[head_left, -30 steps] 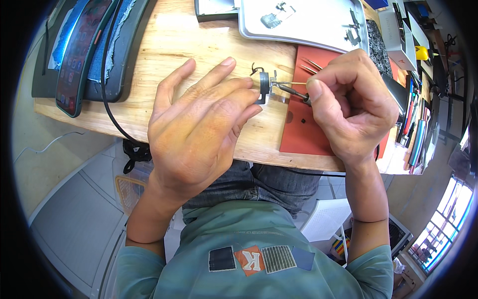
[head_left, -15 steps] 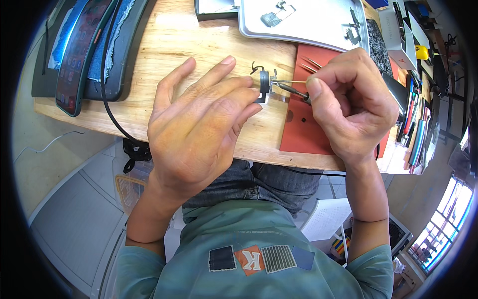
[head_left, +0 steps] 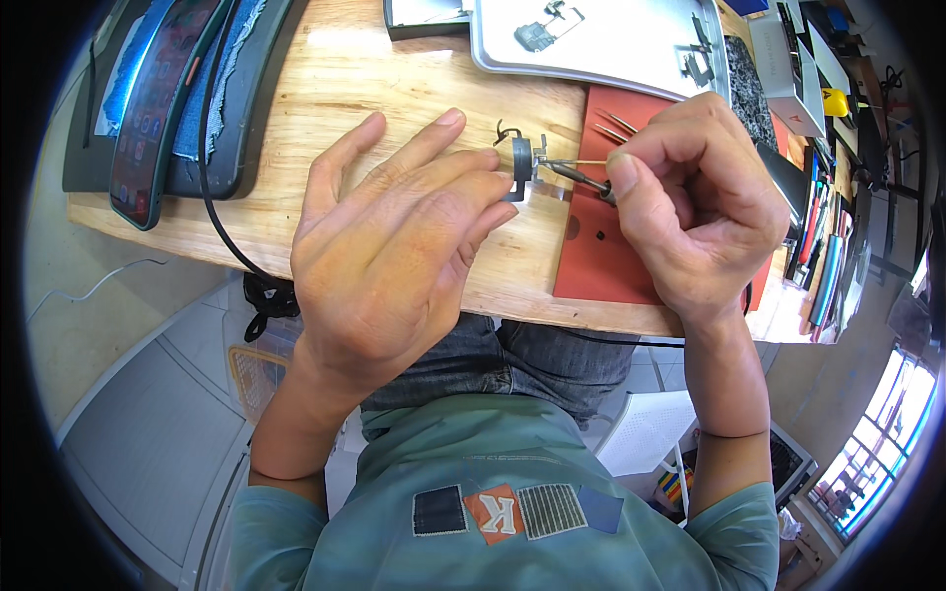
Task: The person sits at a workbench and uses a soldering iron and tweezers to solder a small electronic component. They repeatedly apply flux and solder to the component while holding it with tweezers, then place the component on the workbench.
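My left hand reaches across the wooden table. Its thumb and nearer fingers pinch a small dark electronic part with a rounded body, a metal bracket and a short black cable; the other fingers stretch out beyond it. From the right, my right hand is closed in a pinch grip on a slender dark pointed tool. A thin golden rod runs above that tool, and both meet at the part's bracket; I cannot tell if they are one tool. My fingers hide part of each held thing.
A red mat lies under my right hand, with golden pointed tips on it. Beyond is a white tray holding small dark parts. A phone and black cable are at left; pens and tools crowd the right.
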Available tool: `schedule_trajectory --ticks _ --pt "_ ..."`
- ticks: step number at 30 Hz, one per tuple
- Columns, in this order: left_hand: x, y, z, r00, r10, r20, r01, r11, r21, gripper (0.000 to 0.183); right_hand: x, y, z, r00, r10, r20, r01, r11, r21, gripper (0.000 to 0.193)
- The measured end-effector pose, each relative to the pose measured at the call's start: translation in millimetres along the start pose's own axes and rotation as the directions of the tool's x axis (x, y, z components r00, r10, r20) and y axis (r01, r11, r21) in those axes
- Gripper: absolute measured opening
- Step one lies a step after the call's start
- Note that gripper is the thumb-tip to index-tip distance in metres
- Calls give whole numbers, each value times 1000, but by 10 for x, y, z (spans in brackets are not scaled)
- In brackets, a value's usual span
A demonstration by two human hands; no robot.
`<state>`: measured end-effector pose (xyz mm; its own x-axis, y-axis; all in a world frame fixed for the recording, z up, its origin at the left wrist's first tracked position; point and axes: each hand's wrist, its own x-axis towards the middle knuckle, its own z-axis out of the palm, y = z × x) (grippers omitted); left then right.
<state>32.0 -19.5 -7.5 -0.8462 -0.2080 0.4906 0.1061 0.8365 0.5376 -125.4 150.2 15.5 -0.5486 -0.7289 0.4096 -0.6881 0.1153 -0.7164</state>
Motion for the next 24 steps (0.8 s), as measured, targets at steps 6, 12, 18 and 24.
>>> schedule_trajectory --ticks 6,12,18,24 --pt "-2 -4 3 1000 4 -2 -4 1000 0 19 -1 11 2 1000 -10 1 10 1000 -5 7" --pt "-4 4 2 1000 -7 3 7 1000 -4 19 3 -7 7 1000 23 -5 -23 1000 -2 8" --pt "1 -3 -3 1000 5 3 -5 1000 -3 19 -3 7 -2 1000 11 -1 -11 1000 -9 7" --pt "2 -2 -5 1000 1 10 -1 1000 2 19 3 7 -7 1000 9 5 -9 1000 -3 7"
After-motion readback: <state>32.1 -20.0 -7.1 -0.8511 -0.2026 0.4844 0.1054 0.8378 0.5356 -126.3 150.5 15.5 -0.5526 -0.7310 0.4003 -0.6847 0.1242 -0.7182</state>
